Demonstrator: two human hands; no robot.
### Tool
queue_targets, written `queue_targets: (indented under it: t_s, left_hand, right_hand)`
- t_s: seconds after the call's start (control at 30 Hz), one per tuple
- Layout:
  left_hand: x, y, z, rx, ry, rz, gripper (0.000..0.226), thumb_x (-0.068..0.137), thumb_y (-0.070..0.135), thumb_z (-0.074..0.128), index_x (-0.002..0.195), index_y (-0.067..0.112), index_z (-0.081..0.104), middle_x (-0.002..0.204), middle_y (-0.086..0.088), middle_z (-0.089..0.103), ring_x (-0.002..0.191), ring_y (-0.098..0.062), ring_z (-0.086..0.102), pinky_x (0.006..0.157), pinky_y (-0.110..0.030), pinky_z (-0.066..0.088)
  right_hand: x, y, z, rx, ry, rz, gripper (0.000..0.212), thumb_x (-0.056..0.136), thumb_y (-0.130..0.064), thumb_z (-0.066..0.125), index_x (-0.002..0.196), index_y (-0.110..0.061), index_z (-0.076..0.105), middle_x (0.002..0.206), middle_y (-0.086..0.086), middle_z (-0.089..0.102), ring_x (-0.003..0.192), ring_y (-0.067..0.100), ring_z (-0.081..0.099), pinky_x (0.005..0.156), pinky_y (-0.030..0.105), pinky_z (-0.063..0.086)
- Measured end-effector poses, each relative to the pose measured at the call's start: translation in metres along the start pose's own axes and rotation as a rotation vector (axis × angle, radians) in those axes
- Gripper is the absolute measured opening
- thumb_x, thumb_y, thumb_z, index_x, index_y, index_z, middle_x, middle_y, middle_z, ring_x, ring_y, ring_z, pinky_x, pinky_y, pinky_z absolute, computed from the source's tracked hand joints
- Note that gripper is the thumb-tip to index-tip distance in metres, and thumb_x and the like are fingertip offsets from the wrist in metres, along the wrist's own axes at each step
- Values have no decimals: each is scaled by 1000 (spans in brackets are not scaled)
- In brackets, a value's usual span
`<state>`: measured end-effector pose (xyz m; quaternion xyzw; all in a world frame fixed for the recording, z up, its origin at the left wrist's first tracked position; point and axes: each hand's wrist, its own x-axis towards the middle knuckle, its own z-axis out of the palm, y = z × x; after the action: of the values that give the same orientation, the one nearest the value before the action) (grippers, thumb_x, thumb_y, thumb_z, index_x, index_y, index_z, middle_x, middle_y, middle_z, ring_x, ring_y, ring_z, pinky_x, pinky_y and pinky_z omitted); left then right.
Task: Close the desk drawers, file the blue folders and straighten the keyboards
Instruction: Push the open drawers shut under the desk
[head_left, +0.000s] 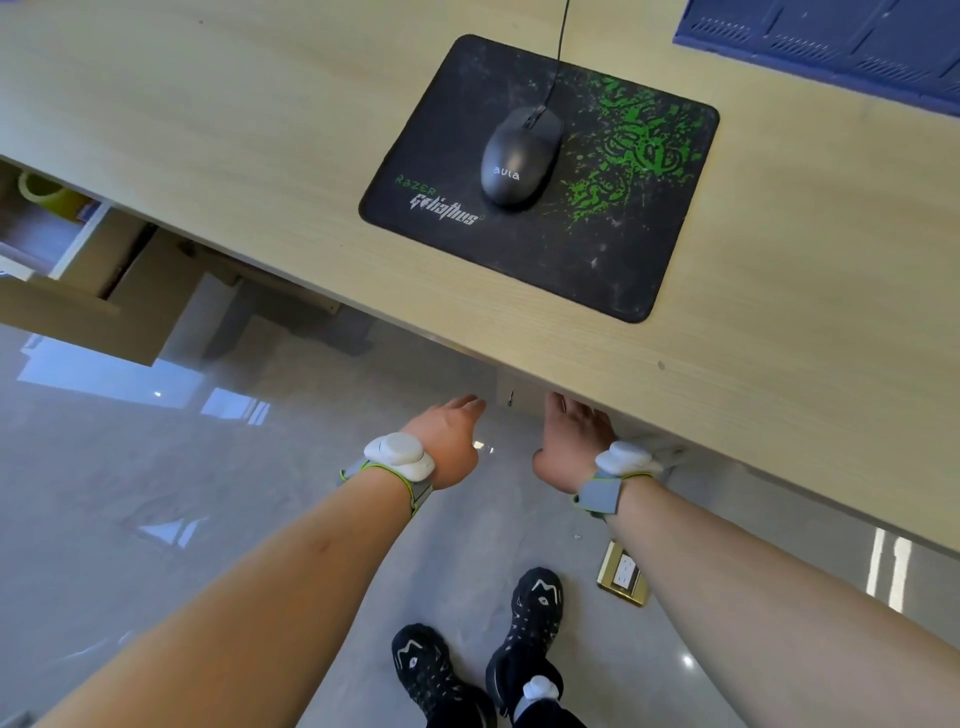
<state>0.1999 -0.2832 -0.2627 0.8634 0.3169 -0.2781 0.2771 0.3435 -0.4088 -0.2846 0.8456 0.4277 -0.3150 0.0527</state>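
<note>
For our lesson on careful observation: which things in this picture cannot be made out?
- Head view: fingertips of left hand and right hand hidden under the desk edge.
- Open drawer: cut off by left frame edge.
- Blue item: cropped at top right.

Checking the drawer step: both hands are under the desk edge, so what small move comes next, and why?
Probably press both hands forward. The left hand and right hand reach under the desk edge, fingertips hidden, likely at a drawer front there.
</note>
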Motion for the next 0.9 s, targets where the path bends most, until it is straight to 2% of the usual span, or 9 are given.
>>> queue_targets:
  t_s: [0.17,0.3,0.37,0.5,0.63,0.73,0.83,0.9]
  left_hand:
    - [-3,-6,3,3,2,-13,70,89,9,43,156,21,28,165,4,24,141,-30,40,107,-41,45]
    - [-5,-7,5,1,-1,-16,69,90,9,43,156,21,28,165,4,24,141,-29,40,107,-41,45]
    - [-7,-8,4,-5,-5,-18,70,89,8,43,156,21,28,165,4,24,142,-29,39,108,-40,45]
    - [-15,-9,-5,-26,10,-35,70,90,9,44,157,20,27,165,3,24,143,-28,38,110,-39,43]
    - [-29,-7,-16,-24,-1,-77,62,93,17,47,153,19,32,155,-2,40,133,-29,48,103,-39,48]
    - [-44,-11,-27,-13,-55,-141,57,93,25,47,150,23,40,143,-4,55,124,-29,58,98,-39,52]
    - [-74,-12,-48,-6,-83,-205,52,90,31,47,141,26,51,130,-4,65,114,-29,63,95,-39,55]
    - [-98,-11,-62,-10,-76,-230,50,90,32,47,138,25,55,128,-5,66,113,-29,64,95,-40,55]
  right_hand:
    - [5,-2,-1,-13,16,26,54,80,-32,59,128,-11,44,137,14,53,127,35,51,104,41,41]
    - [5,-4,4,-8,-11,0,78,80,-38,57,147,-10,27,150,15,37,137,36,39,112,45,33]
    - [3,-6,7,-3,-8,-11,82,79,-39,55,149,-9,23,152,13,33,139,34,36,113,46,31]
    - [-6,-16,3,19,-16,-29,72,79,-36,53,143,-10,29,146,10,36,136,31,38,110,47,32]
    - [-21,-38,-10,0,-38,-63,55,84,-30,55,132,-11,39,138,9,43,130,29,42,106,47,35]
    - [-37,-58,-30,-16,-77,-112,45,87,-30,55,126,-11,45,132,10,51,123,31,51,95,41,41]
    - [-56,-78,-63,-58,-215,-191,32,91,-28,53,113,-6,57,115,14,63,102,33,62,69,32,41]
    - [-73,-93,-87,-114,-298,-244,27,89,-25,52,100,-4,63,100,14,67,84,31,62,55,28,37]
